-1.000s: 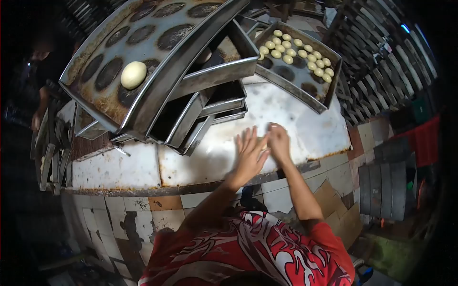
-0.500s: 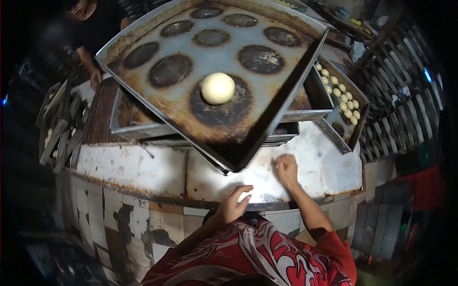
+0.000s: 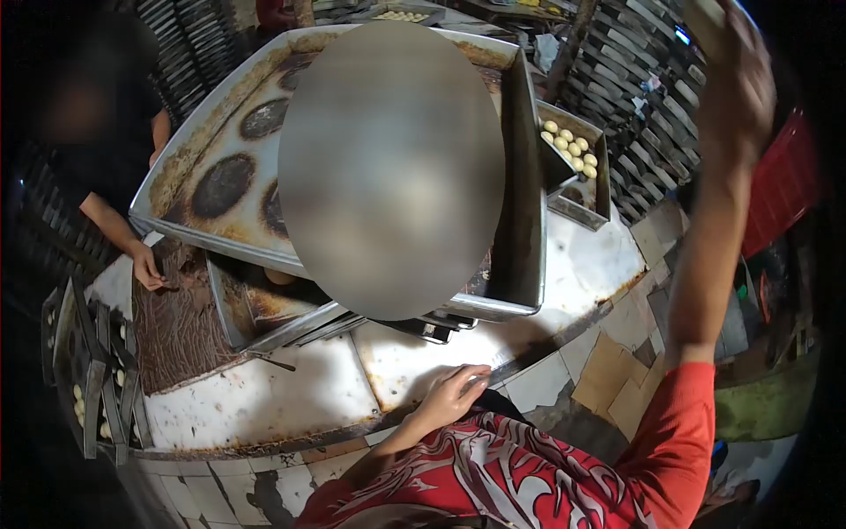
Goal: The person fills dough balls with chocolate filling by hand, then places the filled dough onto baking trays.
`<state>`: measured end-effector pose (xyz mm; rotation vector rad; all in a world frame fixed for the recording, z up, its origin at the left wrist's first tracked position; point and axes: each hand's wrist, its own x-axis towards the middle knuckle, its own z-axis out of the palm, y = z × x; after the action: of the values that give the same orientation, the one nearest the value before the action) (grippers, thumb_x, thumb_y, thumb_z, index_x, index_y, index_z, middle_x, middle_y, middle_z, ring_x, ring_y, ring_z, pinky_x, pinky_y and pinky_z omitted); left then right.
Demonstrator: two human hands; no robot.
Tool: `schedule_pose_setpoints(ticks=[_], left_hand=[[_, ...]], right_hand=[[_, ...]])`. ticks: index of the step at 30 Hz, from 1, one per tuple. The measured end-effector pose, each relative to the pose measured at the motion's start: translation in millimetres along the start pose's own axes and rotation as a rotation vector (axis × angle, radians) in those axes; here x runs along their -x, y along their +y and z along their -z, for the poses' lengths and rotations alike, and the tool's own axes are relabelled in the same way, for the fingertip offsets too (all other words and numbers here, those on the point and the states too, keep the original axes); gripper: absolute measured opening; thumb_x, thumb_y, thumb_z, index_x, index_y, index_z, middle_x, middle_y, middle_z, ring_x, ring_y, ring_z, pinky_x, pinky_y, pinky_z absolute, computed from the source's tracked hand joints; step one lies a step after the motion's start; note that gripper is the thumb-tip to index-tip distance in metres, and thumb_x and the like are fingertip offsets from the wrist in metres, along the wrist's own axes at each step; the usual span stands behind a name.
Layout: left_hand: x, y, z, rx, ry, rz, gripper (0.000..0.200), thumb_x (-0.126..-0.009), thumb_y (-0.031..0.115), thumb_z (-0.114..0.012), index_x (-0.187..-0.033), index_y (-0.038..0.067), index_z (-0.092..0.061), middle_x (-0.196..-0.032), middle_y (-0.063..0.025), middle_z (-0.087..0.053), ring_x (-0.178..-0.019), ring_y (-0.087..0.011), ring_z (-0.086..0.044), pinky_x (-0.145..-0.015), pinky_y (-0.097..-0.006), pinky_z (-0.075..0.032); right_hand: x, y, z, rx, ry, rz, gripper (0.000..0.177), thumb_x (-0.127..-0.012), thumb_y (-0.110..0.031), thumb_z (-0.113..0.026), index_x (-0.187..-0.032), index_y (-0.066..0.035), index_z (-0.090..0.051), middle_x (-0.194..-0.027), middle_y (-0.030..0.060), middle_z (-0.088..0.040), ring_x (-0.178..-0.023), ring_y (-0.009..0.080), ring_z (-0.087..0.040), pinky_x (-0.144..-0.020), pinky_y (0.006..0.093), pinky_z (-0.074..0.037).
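Note:
My right hand (image 3: 740, 97) is raised high at the upper right, closed around a pale, dough-coloured piece (image 3: 708, 26) that the frame edge cuts off. My left hand (image 3: 454, 392) rests low by the front edge of the worktop (image 3: 300, 401), loosely bent, thumb apart from the fingers, with nothing visible in it. In front of me lies a large, scorched metal tray (image 3: 198, 238) with dark round marks. A blurred oval patch hides its middle and anything lying there.
More metal trays (image 3: 264, 326) are stacked beneath. At the right, pale dough balls (image 3: 571, 145) sit in another tray (image 3: 577, 212). Another person's hand (image 3: 148, 267) is by the brown surface (image 3: 181, 326) on the left. Racked trays (image 3: 92, 379) stand at far left.
My right hand has gone from the worktop up to the upper right and now holds a pale piece. The view has shifted, and a blur covers where a dough ball showed on the tray.

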<state>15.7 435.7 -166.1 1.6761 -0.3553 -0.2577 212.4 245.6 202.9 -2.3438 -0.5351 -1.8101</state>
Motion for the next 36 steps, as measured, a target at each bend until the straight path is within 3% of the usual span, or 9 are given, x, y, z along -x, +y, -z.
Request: schedule_pose_setpoints(ticks=[4, 10, 15, 18, 23, 26, 31, 34, 36], left_hand=[[-13.9, 11.2, -10.2, 0.043, 0.009, -0.076, 0.027, -0.089, 0.010, -0.055, -0.114, -0.001, -0.054, -0.108, -0.0121, -0.062, -0.102, -0.0211, -0.059, -0.089, -0.0307, -0.044], [-41.5, 3.1, -27.3, 0.097, 0.068, -0.004, 0.029, -0.090, 0.008, -0.054, -0.118, 0.000, -0.052, -0.109, -0.0112, -0.062, -0.103, -0.0175, -0.058, -0.091, -0.0296, -0.043], [-89.4, 7.6, -47.4, -0.039, 0.254, 0.167, 0.022, -0.087, 0.005, -0.054, -0.108, 0.000, -0.058, -0.104, -0.0128, -0.063, -0.102, -0.0231, -0.059, -0.090, -0.0303, -0.043], [-105.2, -6.2, -70.9, -0.034, 0.449, 0.303, 0.020, -0.087, 0.006, -0.055, -0.105, 0.002, -0.061, -0.104, -0.0117, -0.064, -0.101, -0.0224, -0.060, -0.088, -0.0315, -0.045], [-113.5, 21.9, -91.6, -0.001, 0.584, 0.431, 0.021, -0.088, 0.005, -0.053, -0.106, -0.001, -0.059, -0.103, -0.0122, -0.064, -0.101, -0.0198, -0.060, -0.087, -0.0300, -0.045], [-112.7, 16.7, -97.7, 0.032, 0.571, 0.340, 0.023, -0.089, 0.008, -0.053, -0.110, -0.002, -0.056, -0.106, -0.0121, -0.063, -0.102, -0.0196, -0.058, -0.089, -0.0294, -0.043], [-109.2, 25.8, -103.2, 0.428, 0.533, 0.185, 0.037, -0.095, 0.023, -0.049, -0.120, -0.004, -0.047, -0.117, -0.0153, -0.057, -0.113, -0.0243, -0.052, -0.095, -0.0339, -0.039], [-91.5, 21.5, -115.6, 1.067, 0.904, 0.171, 0.042, -0.096, 0.032, -0.044, -0.116, -0.004, -0.050, -0.112, -0.0171, -0.058, -0.107, -0.0300, -0.055, -0.095, -0.0403, -0.042], [-29.6, -16.1, -103.9, 0.328, 0.765, 0.083, 0.041, -0.089, 0.025, -0.054, -0.119, -0.003, -0.049, -0.113, -0.0144, -0.059, -0.107, -0.0261, -0.056, -0.095, -0.0368, -0.042]], right_hand=[[10.6, -63.8, -91.5, -0.481, -0.883, 0.001, 0.031, -0.090, -0.031, -0.051, -0.089, -0.001, -0.061, -0.080, 0.0089, -0.060, -0.070, 0.0182, -0.057, -0.063, 0.0323, -0.045], [-37.8, 12.0, -104.8, -0.956, 0.063, -0.273, 0.037, -0.093, -0.035, -0.047, -0.088, -0.001, -0.060, -0.072, 0.0067, -0.059, -0.057, 0.0136, -0.050, -0.058, 0.0229, -0.041], [124.9, 139.2, -289.2, -0.606, -0.225, -0.221, 0.030, -0.089, -0.028, -0.049, -0.081, -0.002, -0.061, -0.066, 0.0153, -0.056, -0.060, 0.0251, -0.052, -0.058, 0.0365, -0.042], [284.8, 200.2, -401.3, -0.283, -1.275, -0.287, 0.040, -0.078, -0.026, -0.057, -0.102, 0.006, -0.059, -0.107, 0.0283, -0.058, -0.101, 0.0392, -0.057, -0.086, 0.0434, -0.046], [332.9, 194.4, -431.7, -0.306, -1.059, -1.077, 0.041, -0.072, -0.021, -0.063, -0.104, 0.004, -0.059, -0.111, 0.0216, -0.059, -0.094, 0.0304, -0.061, -0.076, 0.0372, -0.048], [323.2, 182.0, -403.1, -1.065, -1.311, -0.981, 0.021, -0.067, -0.014, -0.066, -0.077, -0.002, -0.052, -0.072, 0.0081, -0.056, -0.061, 0.0172, -0.052, -0.052, 0.0316, -0.042], [285.3, 72.8, -157.8, -0.795, -0.830, -0.290, 0.023, -0.063, -0.006, -0.063, -0.081, -0.002, -0.048, -0.083, 0.0185, -0.050, -0.079, 0.0367, -0.050, -0.070, 0.0459, -0.042], [377.9, -0.7, -62.5, -1.287, -1.409, -0.262, 0.021, -0.070, -0.006, -0.062, -0.089, -0.002, -0.054, -0.085, 0.0187, -0.052, -0.082, 0.0339, -0.051, -0.072, 0.0413, -0.044], [386.3, -43.6, 4.6, -1.387, -1.521, 0.261, 0.014, -0.077, -0.010, -0.057, -0.088, 0.000, -0.055, -0.089, 0.0225, -0.055, -0.080, 0.0351, -0.057, -0.070, 0.0396, -0.048]])
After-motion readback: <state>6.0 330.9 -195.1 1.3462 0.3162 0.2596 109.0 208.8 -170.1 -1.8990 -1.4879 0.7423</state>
